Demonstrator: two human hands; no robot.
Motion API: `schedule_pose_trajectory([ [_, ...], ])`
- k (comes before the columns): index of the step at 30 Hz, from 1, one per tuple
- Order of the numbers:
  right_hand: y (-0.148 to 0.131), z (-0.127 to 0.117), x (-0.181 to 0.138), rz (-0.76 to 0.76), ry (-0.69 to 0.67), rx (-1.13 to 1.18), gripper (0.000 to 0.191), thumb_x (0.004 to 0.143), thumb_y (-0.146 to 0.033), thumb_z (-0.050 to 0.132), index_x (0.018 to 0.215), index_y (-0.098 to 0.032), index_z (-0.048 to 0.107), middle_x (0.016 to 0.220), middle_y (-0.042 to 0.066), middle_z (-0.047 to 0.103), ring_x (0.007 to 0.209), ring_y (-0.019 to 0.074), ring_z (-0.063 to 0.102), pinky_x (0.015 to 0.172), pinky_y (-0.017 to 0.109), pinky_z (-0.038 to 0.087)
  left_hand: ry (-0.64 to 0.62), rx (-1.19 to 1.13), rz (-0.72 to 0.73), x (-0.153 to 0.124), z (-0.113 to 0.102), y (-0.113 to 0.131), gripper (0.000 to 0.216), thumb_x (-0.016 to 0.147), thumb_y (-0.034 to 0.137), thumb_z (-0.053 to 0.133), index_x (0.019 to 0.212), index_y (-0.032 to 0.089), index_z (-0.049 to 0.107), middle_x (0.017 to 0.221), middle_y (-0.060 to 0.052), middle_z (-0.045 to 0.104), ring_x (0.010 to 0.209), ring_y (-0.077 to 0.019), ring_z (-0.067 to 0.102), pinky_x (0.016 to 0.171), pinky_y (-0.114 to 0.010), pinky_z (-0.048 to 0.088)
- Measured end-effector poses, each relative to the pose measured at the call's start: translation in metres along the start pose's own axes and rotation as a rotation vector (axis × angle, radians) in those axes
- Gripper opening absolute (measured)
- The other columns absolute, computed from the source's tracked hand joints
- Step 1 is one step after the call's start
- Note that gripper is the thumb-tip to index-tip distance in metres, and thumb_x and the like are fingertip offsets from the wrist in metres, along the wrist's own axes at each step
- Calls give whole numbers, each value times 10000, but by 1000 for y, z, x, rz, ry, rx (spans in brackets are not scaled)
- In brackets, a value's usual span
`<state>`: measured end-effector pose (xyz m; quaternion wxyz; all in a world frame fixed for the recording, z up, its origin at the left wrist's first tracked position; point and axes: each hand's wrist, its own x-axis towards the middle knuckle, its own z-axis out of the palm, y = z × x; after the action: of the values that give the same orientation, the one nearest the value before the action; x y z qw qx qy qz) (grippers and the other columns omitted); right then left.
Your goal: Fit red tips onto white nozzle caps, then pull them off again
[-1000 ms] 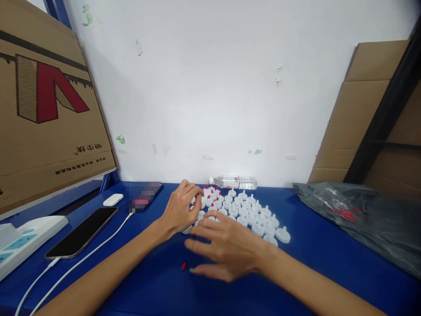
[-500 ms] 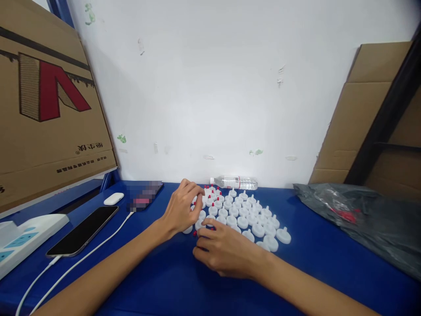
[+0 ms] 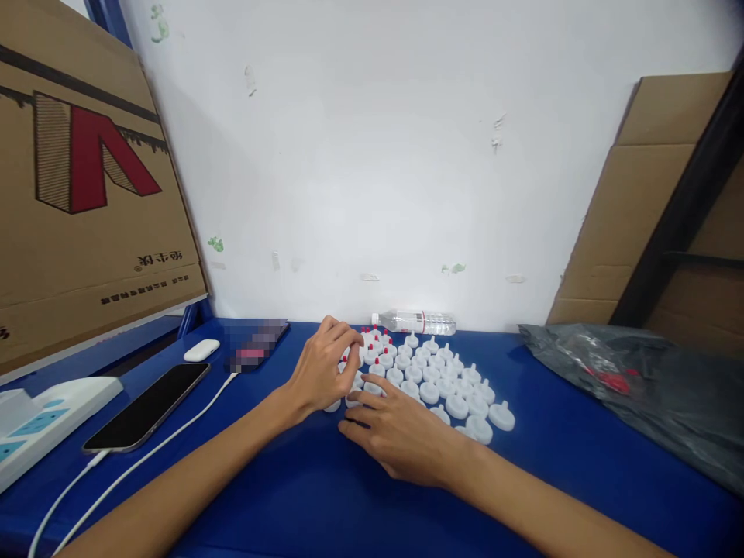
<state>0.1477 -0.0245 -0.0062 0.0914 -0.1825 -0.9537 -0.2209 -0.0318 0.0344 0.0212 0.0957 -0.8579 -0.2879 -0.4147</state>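
Many white plastic bottle caps with narrow spouts (image 3: 456, 406) stand on the blue table. Several at the left of the group carry small red tips (image 3: 372, 346). My left hand (image 3: 325, 364) is at the left edge of the group, thumb and index finger curled together in a ring; whatever lies between their tips is too small to make out. My right hand (image 3: 395, 430) reaches over the near left caps, palm down, with its fingers apart. It hides some caps beneath it, and no held thing shows in it.
A clear bottle (image 3: 415, 322) lies against the wall behind the caps. Left are a phone (image 3: 148, 407) on a white cable, a second phone (image 3: 259, 346), a white case (image 3: 201, 350) and a power strip (image 3: 52, 422). A grey plastic bag (image 3: 633, 403) lies right.
My right hand has shifted slightly up and left, its fingers spreading more. Loose red tips by its fingers no longer show. My left hand has barely moved.
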Motion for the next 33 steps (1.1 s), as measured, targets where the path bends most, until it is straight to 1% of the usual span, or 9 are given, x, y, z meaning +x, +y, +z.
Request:
schedule_pose_trajectory([
  [4,5,-3,-2,-21,-11,-11,233,859,-117,559,1074,-171,630,897,45,677,1011,237,549,1161,475,200,9,20,-4,1,-1,-1,166,914,118,454,913,179,609,875,-65,629,860,-221,483,771,-376,451],
  [8,9,-5,-5,-13,-9,-24,184,858,-106,554,999,-188,638,854,36,659,994,233,547,1147,477,217,-39,62,26,3,-7,-5,147,909,141,455,890,177,596,870,-72,624,869,-223,500,757,-354,439],
  [11,12,-10,-6,-1,11,-16,128,911,-168,535,969,-195,645,876,33,661,972,224,555,1143,465,234,-185,174,29,7,-14,-10,189,920,194,449,768,182,560,773,-61,607,770,-207,519,663,-324,380],
  [14,17,-17,-7,39,45,-1,177,974,-293,507,964,-195,653,883,41,668,957,220,568,1142,463,247,-446,308,-34,10,-23,-15,320,916,249,454,602,192,483,603,-34,556,566,-169,467,557,-317,249],
  [16,24,-21,-11,76,80,2,222,991,-341,495,972,-192,658,882,47,675,963,220,575,1135,462,261,-571,365,-83,11,-28,-18,368,902,292,473,548,193,459,546,-35,538,514,-165,449,544,-319,191],
  [22,58,-27,-37,241,195,-27,224,1006,-267,479,951,-191,683,870,42,695,911,190,603,1092,448,309,-731,261,-214,8,-35,-19,400,880,426,518,544,210,500,541,-20,567,498,-178,478,539,-298,201],
  [26,71,-29,-50,322,215,-59,241,1005,-232,469,923,-189,691,851,46,690,899,191,606,1088,460,313,-763,151,-228,5,-36,-21,359,824,399,593,524,218,513,521,-4,560,507,-179,484,538,-288,229],
  [29,70,-29,-50,333,239,-58,230,1002,-230,478,921,-193,691,840,43,694,883,191,607,1076,461,322,-777,47,-237,6,-39,-25,420,821,388,613,468,206,477,450,16,490,448,-146,411,519,-287,219],
  [33,56,-32,-43,331,288,-32,221,1011,-255,472,1082,-191,671,940,57,717,940,205,625,1060,457,330,-720,-67,-275,15,-43,-24,434,869,426,586,512,188,522,458,36,464,443,-111,365,489,-270,204],
])
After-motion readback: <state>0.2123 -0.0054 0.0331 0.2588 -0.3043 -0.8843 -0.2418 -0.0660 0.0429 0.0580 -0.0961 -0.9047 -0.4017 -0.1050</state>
